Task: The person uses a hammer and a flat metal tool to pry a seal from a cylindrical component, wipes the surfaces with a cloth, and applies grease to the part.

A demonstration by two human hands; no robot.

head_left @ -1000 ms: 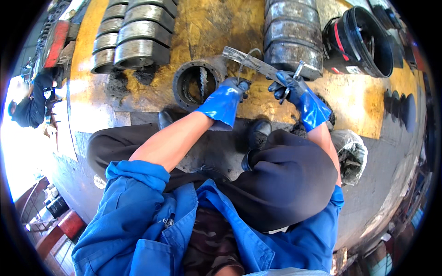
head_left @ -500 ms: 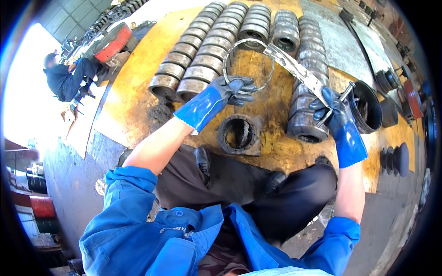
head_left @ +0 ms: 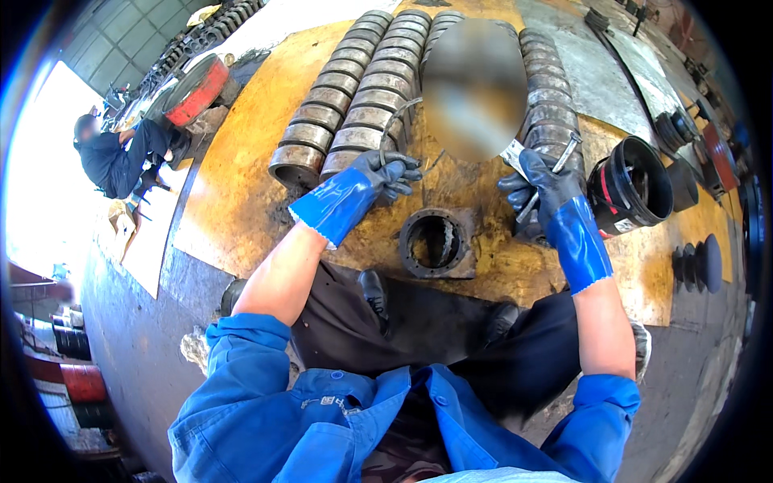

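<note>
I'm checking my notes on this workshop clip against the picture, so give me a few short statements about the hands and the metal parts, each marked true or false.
1. Both hands wear blue gloves with dark fingers. True: left hand, right hand.
2. The left hand holds a hammer. False: it grips a thin curved metal ring.
3. The right hand holds a slim metal tool. True.
4. The square-flanged round part lies inside the black bucket. False: it lies on the yellow floor, between the hands.
5. Ribbed metal rings lie in rows ahead of the person. True.
</note>
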